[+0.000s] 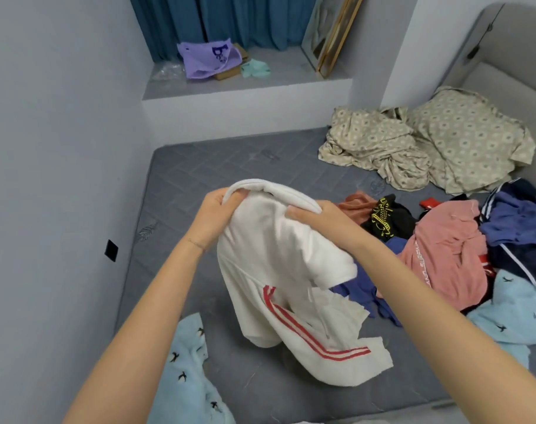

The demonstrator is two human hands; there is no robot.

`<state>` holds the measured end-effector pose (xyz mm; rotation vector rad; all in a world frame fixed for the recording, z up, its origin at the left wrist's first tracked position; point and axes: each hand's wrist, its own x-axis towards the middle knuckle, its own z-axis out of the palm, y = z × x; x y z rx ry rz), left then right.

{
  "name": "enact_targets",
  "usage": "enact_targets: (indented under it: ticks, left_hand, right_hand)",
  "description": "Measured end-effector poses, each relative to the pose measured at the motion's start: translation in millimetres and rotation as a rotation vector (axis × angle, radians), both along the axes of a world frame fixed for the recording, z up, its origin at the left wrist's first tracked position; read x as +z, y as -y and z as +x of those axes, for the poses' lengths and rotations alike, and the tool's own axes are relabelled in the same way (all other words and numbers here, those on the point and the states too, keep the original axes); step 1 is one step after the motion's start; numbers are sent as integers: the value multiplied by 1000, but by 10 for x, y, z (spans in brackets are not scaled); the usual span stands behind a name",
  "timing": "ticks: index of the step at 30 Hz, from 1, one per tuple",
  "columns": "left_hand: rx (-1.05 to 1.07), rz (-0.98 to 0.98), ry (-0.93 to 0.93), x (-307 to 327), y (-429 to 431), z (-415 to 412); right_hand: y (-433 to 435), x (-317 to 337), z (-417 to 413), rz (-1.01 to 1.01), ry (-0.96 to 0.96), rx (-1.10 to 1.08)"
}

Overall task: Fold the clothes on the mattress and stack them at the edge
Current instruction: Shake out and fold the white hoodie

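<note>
I hold a white garment with red stripes (279, 270) up over the grey mattress (199, 179). My left hand (217, 209) grips its top edge at the left, and my right hand (315, 215) grips the same edge at the right. Its lower end drapes onto the mattress. A pile of unfolded clothes lies to the right: a pink top (447, 255), a black item with yellow print (386, 218), blue and navy pieces (517, 221) and a light blue fleece (511, 313). Another light blue fleece piece (184, 377) lies at the near left.
Crumpled patterned bedding (428, 148) fills the mattress's far right corner. A wall runs along the left. Beyond the mattress a raised ledge (245, 87) holds a purple bag (205, 59), a mint cloth and leaning frames (334, 35).
</note>
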<state>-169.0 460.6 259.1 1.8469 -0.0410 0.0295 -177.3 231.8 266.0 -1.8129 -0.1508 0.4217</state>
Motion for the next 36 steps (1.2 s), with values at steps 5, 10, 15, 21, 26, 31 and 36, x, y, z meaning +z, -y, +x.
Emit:
enact_targets:
  ticks: [5, 10, 15, 21, 26, 31, 36]
  left_hand:
    - [56, 180, 88, -48, 3, -110]
    - [-198, 5, -139, -163, 128, -409]
    - [20, -49, -140, -291, 517, -345]
    - [210, -122, -139, -398, 597, -331]
    - [200, -68, -104, -273, 579, -332]
    - [152, -31, -135, -165, 689, -255]
    - [104, -137, -252, -162, 707, -277]
  right_hand:
    - [-182, 407, 203, -6, 62, -100]
    - [-353, 527, 297, 145, -18, -284]
    - [-509, 533, 360, 272, -119, -248]
    - [-382, 447, 459, 385, -199, -243]
    - [33, 205, 532, 765, -305, -310]
    - [252, -563, 322, 201, -351, -152]
    - [487, -1257, 15, -37, -453, 29]
